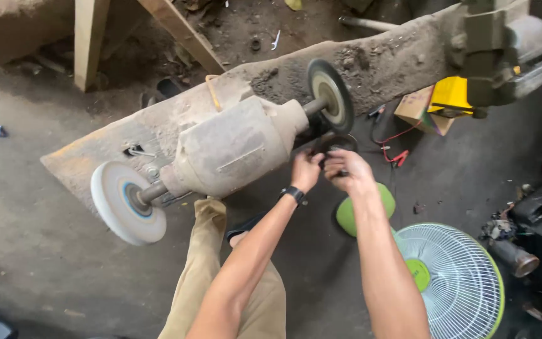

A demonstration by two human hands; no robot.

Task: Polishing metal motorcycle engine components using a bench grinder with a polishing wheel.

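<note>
A dusty bench grinder motor [233, 147] sits on a long dirty workbench [384, 59]. A white buffing wheel [125, 202] is on its near-left shaft end, a dark grinding wheel [330, 94] on the far-right end. My left hand [305, 171] and my right hand [346, 171] are together just below the dark wheel, both gripping a small dark round part [335, 145]. A black watch is on my left wrist. What the part is stays unclear; my fingers cover much of it.
A bench vise [497, 50] stands at the bench's right end. A green floor fan [450, 276] lies on the concrete floor by my right arm. A cardboard box [421, 110], red clip leads [396, 157], wooden posts [89, 37] and scrap metal [534, 232] surround the spot.
</note>
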